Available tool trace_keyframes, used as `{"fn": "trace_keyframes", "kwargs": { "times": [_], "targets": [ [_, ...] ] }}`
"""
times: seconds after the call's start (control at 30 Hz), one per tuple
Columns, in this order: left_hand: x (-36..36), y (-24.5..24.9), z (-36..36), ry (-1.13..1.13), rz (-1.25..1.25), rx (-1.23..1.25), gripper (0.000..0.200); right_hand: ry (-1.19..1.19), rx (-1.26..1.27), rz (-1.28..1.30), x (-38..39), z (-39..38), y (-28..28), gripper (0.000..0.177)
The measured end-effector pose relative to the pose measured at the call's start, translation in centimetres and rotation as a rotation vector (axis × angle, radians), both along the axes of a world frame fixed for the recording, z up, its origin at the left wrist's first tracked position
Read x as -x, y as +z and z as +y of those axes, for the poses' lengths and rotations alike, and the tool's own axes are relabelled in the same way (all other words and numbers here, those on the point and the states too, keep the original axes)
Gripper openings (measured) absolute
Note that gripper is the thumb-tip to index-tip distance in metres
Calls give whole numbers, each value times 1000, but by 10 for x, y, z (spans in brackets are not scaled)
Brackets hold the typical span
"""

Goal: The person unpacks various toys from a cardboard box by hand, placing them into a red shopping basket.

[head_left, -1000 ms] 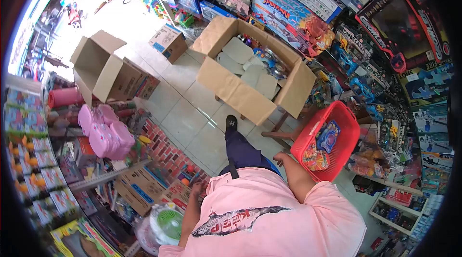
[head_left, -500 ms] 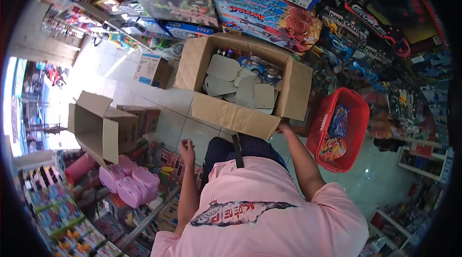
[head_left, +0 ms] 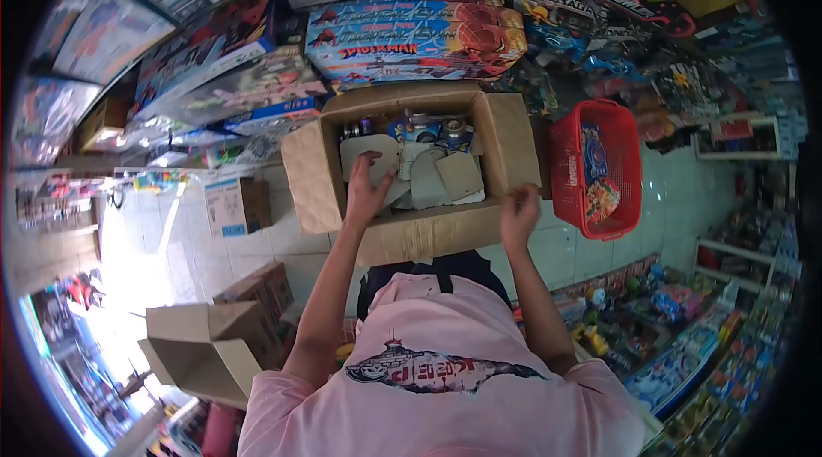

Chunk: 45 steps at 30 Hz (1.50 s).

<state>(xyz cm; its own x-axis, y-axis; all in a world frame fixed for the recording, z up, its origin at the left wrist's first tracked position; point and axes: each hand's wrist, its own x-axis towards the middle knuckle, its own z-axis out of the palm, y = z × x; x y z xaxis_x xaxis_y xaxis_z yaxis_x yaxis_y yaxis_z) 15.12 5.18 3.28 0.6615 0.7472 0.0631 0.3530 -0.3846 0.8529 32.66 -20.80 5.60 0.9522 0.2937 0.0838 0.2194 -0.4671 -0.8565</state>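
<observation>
An open cardboard box (head_left: 419, 234) stands in front of me with its flaps folded outward. Inside lie several flat grey board pieces (head_left: 432, 179), with small blue packages (head_left: 419, 129) and a round silvery item (head_left: 455, 133) along the far side. My left hand (head_left: 368, 191) reaches over the near wall into the box, fingers spread above the left grey piece. Beside the near right corner, my right hand (head_left: 519, 215) is closed, its curled fingers right at the edge of the right flap (head_left: 514, 144); what they hold, if anything, is hidden.
A red plastic basket (head_left: 634, 170) holding colourful packs stands right of the box. Boxed toys (head_left: 415, 41) are stacked beyond it. A small carton (head_left: 235, 207) sits on the tiles at left, an opened carton (head_left: 205, 346) nearer me. Toy shelves (head_left: 676, 354) line the right.
My left hand has risen from beside my body into the box. My right hand has shifted slightly along the box's right corner. The view has turned, and the box appears lower and further left.
</observation>
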Motion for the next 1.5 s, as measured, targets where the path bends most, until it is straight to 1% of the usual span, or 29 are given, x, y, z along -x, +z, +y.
{"fn": "trace_keyframes", "kwargs": {
  "times": [0.03, 0.07, 0.13, 0.17, 0.23, 0.37, 0.43, 0.47, 0.53, 0.57, 0.63, 0.67, 0.73, 0.77, 0.8, 0.83, 0.87, 0.93, 0.97, 1.0, 1.03, 1.07, 1.13, 1.27, 1.33, 1.37, 1.43, 1.47, 1.5],
  "targets": [
    [-11, -11, 9, -77, 30, 28, 48, 79, 174, 37, 1, 20, 3, 29],
    [-23, -23, 17, -104, 27, 39, 48, 159, 351, 82, 2, 38, 5, 35],
    [-45, -53, 27, -249, 68, 58, 66, 71, 746, 31, 4, 65, -29, 55],
    [-54, -64, 29, -269, 63, 66, 66, 51, 755, 35, 1, 78, -39, 55],
    [-69, -81, 30, -435, 192, 43, 76, 13, 960, 380, -8, 98, -54, 70],
    [-83, -95, 34, -489, 286, -11, 80, 34, 974, 550, -27, 106, -81, 81],
    [-90, -86, 37, -584, 458, 61, 80, 95, 912, 731, -30, 104, -105, 95],
    [-89, -86, 34, -597, 462, 63, 80, 86, 912, 742, -25, 99, -112, 95],
    [-94, -88, 31, -572, 441, -31, 79, 30, 907, 696, -22, 99, -119, 106],
    [-95, -89, 31, -582, 444, -38, 79, 23, 898, 701, -22, 102, -124, 106],
    [-97, -81, 27, -586, 523, -192, 82, 63, 963, 595, -22, 111, -127, 106],
    [-100, -77, 27, -593, 527, -197, 82, 58, 957, 601, -21, 109, -127, 106],
    [-108, -77, 28, -632, 570, -139, 87, 60, 587, 652, -17, 108, -101, 110],
    [-111, -77, 28, -637, 574, -141, 87, 57, 584, 657, -20, 103, -121, 110],
    [-116, -71, 29, -650, 649, -59, 90, 99, 502, 686, -26, 91, -165, 111],
    [-118, -68, 30, -662, 725, 23, 93, 140, 418, 714, -28, 84, -191, 112],
    [-118, -70, 30, -665, 731, 18, 93, 138, 411, 718, -29, 88, -180, 112],
    [-117, -77, 31, -707, 803, 39, 97, 158, 353, 953, -30, 95, -151, 114],
    [-119, -81, 33, -714, 808, 31, 97, 152, 343, 957, -31, 96, -158, 114],
    [-120, -86, 35, -768, 811, 29, 98, 177, 334, 1043, -35, 93, -188, 107],
    [-120, -91, 38, -826, 814, 26, 99, 200, 324, 1130, -34, 93, -193, 99],
    [-115, -95, 40, -838, 820, 20, 99, 190, 314, 1136, -29, 88, -197, 99],
    [-110, -100, 44, -784, 683, 128, 98, 257, 67, 1364, -29, 91, -158, 94],
    [-99, -83, 53, -735, 611, 273, 91, 256, 88, 1349, -24, 102, -113, 92],
    [-91, -48, 54, -668, 536, 529, 77, 323, 34, 1229, -22, 105, -74, 87],
    [-86, -42, 53, -682, 538, 526, 77, 311, 27, 1227, -19, 104, -61, 87],
    [-76, -33, 47, -577, 341, 621, 61, 228, -4, 995, -9, 97, -45, 80],
    [-73, -28, 46, -600, 342, 620, 61, 175, -70, 981, -3, 94, -39, 73],
    [-72, -23, 43, -611, 261, 598, 56, 151, -75, 972, 2, 91, -30, 73]
  ]
}}
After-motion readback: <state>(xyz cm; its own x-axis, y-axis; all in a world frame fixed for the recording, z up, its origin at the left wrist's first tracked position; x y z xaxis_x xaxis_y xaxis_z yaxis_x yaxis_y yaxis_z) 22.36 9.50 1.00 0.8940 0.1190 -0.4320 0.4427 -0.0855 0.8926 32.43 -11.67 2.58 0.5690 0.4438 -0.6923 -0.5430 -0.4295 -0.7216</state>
